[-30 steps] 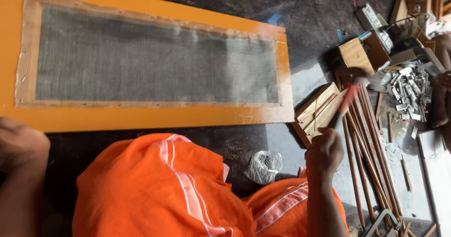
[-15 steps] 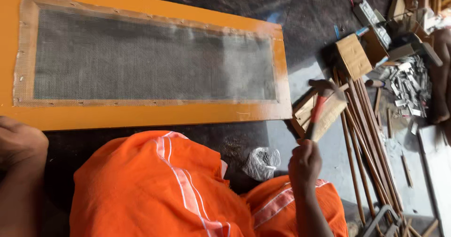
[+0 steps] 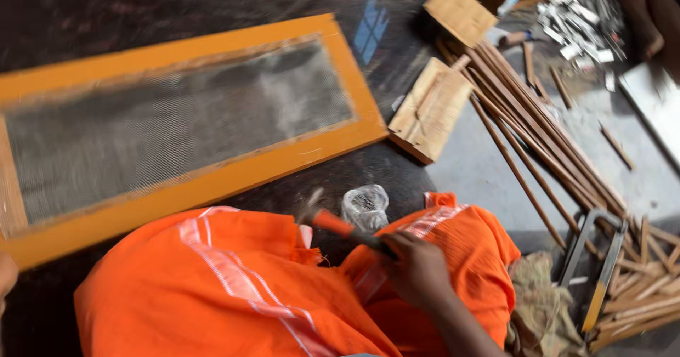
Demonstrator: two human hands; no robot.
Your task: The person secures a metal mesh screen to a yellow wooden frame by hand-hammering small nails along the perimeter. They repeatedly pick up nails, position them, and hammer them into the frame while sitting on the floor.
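at far left only a sliver of left hand (image 3: 6, 275), grip state impossible to tell; rightward, orange-handled steel-headed hammer (image 3: 333, 222) over the lap, likely head-heavy, stiff, best held low, right hand (image 3: 418, 268) clenched around its handle.

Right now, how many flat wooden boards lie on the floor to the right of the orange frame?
2: a larger board beside the orange frame, and a smaller board above it near the top edge. Others may be hidden among the thin wooden strips.
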